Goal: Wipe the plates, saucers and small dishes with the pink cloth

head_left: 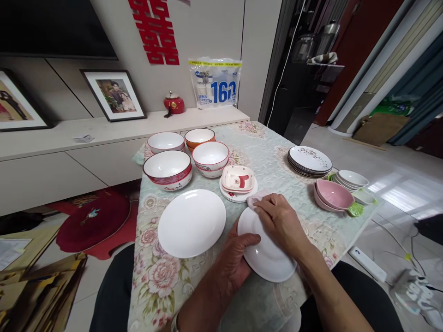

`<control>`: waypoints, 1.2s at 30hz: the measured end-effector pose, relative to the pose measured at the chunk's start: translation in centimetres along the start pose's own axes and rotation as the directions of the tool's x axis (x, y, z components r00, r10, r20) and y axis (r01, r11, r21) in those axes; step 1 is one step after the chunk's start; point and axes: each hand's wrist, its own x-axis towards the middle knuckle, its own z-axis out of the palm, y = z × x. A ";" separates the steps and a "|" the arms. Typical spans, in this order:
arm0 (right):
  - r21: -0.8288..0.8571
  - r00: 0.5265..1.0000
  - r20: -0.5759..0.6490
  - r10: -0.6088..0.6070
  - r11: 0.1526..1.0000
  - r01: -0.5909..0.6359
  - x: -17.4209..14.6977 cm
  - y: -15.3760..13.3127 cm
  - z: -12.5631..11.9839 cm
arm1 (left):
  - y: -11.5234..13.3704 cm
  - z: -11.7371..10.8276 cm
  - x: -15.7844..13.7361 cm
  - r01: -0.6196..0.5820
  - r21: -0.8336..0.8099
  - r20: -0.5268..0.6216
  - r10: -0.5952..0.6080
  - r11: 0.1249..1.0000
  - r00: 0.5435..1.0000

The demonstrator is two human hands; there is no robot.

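Near the table's front edge, my left hand (237,258) grips a white plate (272,263) by its left side, thumb on top and fingers underneath. The plate is tilted. My right hand (278,216) lies over its upper part and pinches a pale cloth (258,198) at the far rim. Left of my hands, a large white oval plate (192,223) rests on the tablecloth. Just beyond them, a square patterned bowl (238,179) sits on small white plates (235,199).
Stacked bowls (168,167) stand at the back left. On the right are dark-rimmed plates (309,159), pink bowls (335,194) and small white bowls (353,178). The floral tablecloth (162,276) covers the table. A low cabinet (117,131) runs behind it.
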 end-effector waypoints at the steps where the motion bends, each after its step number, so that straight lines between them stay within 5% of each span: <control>1: 0.008 0.999 0.010 -0.047 0.999 0.047 0.0 -0.6 0.0 | 0.1 0.2 0.1 0.024 -0.049 0.004 -0.024 0.999 1.000; 9: 0.163 0.954 0.217 -0.206 0.971 0.173 -0.7 -4.0 -1.8 | 0.9 0.5 0.2 0.143 -0.300 0.170 -0.095 0.943 0.981; 19: 0.351 0.784 0.546 -0.297 0.930 0.108 -2.0 -4.2 -5.9 | 1.0 0.4 0.3 0.125 -0.245 0.122 -0.097 0.962 0.988; 23: 0.316 0.839 0.490 -0.236 0.945 0.081 -2.0 -4.5 -5.5 | 0.9 0.4 0.2 0.142 -0.263 0.172 -0.099 0.954 0.980; 30: 0.115 0.971 0.239 -0.021 0.993 -0.007 -0.8 -4.5 -1.4 | 0.8 0.2 0.2 0.138 -0.299 0.189 -0.083 0.944 0.978; 36: -0.110 0.967 0.131 0.219 0.972 -0.206 -0.2 -0.6 -1.5 | 0.5 -0.3 0.5 0.130 -0.247 0.109 -0.106 0.960 0.988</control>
